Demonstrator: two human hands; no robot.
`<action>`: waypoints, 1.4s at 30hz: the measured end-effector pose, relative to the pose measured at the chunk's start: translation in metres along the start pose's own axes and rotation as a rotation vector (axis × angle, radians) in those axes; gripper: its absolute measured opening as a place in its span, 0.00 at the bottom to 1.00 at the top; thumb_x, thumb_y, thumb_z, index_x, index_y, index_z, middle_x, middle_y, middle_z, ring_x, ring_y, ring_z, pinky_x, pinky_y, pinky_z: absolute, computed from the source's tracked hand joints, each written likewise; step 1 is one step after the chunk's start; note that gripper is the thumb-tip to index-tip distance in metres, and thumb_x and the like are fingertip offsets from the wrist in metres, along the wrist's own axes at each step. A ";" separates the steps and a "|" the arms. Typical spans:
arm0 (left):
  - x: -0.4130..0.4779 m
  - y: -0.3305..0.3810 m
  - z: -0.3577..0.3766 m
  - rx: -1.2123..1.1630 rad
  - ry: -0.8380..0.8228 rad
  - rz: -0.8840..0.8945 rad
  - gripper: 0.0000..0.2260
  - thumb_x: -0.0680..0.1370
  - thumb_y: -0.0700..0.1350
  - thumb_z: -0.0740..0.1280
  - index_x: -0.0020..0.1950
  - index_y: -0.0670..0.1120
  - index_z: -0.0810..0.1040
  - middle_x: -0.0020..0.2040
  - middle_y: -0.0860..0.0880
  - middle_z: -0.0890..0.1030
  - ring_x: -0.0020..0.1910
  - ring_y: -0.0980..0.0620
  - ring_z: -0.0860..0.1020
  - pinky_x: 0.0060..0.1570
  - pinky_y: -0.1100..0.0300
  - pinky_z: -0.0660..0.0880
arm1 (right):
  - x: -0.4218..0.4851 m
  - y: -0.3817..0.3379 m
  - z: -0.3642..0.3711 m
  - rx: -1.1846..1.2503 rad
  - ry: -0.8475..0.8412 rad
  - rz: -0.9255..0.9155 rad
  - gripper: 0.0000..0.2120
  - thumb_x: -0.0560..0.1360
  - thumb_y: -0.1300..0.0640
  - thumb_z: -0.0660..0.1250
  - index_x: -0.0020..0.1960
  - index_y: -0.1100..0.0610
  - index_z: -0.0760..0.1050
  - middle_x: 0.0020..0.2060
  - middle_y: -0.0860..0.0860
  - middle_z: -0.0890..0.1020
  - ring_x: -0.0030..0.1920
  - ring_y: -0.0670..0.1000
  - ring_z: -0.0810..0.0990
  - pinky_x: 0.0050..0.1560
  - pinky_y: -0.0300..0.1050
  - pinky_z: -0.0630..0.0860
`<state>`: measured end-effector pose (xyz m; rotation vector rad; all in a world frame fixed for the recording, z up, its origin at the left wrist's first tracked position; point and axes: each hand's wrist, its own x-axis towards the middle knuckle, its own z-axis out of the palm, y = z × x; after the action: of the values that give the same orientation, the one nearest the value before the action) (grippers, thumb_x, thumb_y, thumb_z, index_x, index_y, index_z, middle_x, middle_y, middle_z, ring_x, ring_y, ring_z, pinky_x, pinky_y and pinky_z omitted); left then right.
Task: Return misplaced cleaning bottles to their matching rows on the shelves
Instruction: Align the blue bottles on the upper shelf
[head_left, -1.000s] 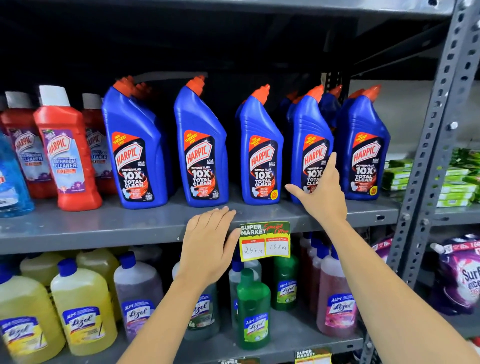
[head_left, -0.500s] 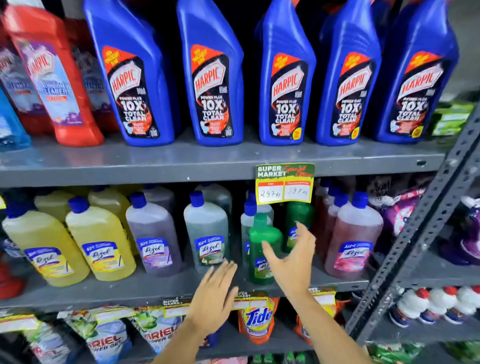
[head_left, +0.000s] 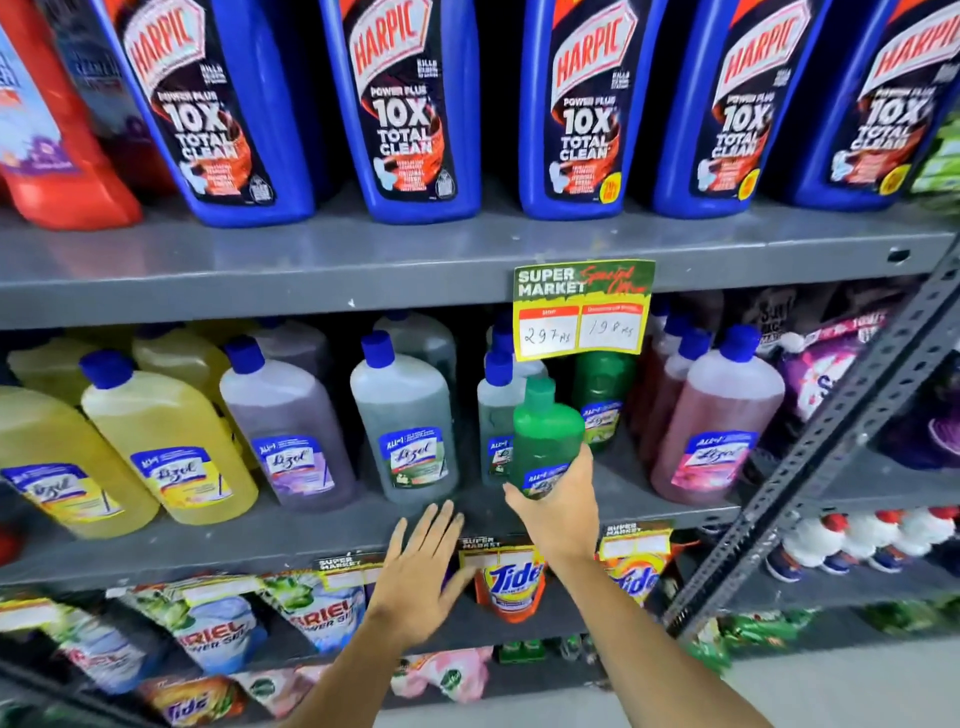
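Note:
My right hand (head_left: 561, 512) grips the lower part of a small green Lizol bottle (head_left: 545, 434), held upright in front of a row of grey-blue Lizol bottles (head_left: 496, 421) on the middle shelf (head_left: 291, 535). A second green bottle (head_left: 602, 395) stands behind and to its right, under the price tag. My left hand (head_left: 418, 577) hovers flat with fingers spread at the shelf's front edge, holding nothing. Yellow (head_left: 166, 447), purple (head_left: 291, 431), grey (head_left: 405, 421) and pink (head_left: 719, 415) Lizol bottles stand in rows along the same shelf.
Blue Harpic bottles (head_left: 400, 104) line the upper shelf, with red ones (head_left: 57, 130) at the left. A Super Market price tag (head_left: 582, 309) hangs from that shelf edge. Tide (head_left: 511, 582) and Ariel pouches (head_left: 218, 629) fill the shelf below. A slanted metal upright (head_left: 831, 447) stands at the right.
The view has dropped and moved closer to the Lizol shelf. My right hand has closed on the small green bottle, which now sits higher against the row. The left hand stays open below the shelf edge.

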<state>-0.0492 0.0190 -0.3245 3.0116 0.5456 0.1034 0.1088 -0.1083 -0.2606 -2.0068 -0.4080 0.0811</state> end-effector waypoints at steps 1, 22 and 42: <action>0.000 0.000 -0.001 -0.003 -0.004 -0.004 0.35 0.78 0.66 0.38 0.78 0.48 0.58 0.79 0.49 0.56 0.78 0.48 0.53 0.72 0.51 0.40 | 0.004 0.002 -0.005 -0.003 0.013 0.005 0.45 0.58 0.45 0.80 0.68 0.45 0.59 0.61 0.47 0.78 0.61 0.53 0.78 0.54 0.51 0.77; -0.002 0.007 -0.003 -0.032 -0.017 -0.046 0.30 0.81 0.63 0.46 0.80 0.50 0.50 0.80 0.51 0.48 0.78 0.51 0.44 0.74 0.50 0.36 | 0.059 0.037 -0.039 0.045 0.094 0.046 0.47 0.61 0.52 0.82 0.70 0.52 0.58 0.60 0.50 0.77 0.58 0.54 0.79 0.59 0.49 0.75; -0.003 0.012 -0.007 0.015 -0.001 -0.042 0.34 0.79 0.66 0.40 0.79 0.46 0.55 0.79 0.48 0.54 0.78 0.47 0.52 0.74 0.46 0.43 | 0.076 0.043 -0.049 -0.001 0.001 0.023 0.54 0.59 0.44 0.83 0.75 0.51 0.53 0.63 0.51 0.77 0.61 0.55 0.78 0.63 0.51 0.73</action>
<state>-0.0486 0.0069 -0.3170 3.0122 0.6124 0.0956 0.2019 -0.1432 -0.2667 -2.0129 -0.3848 0.0936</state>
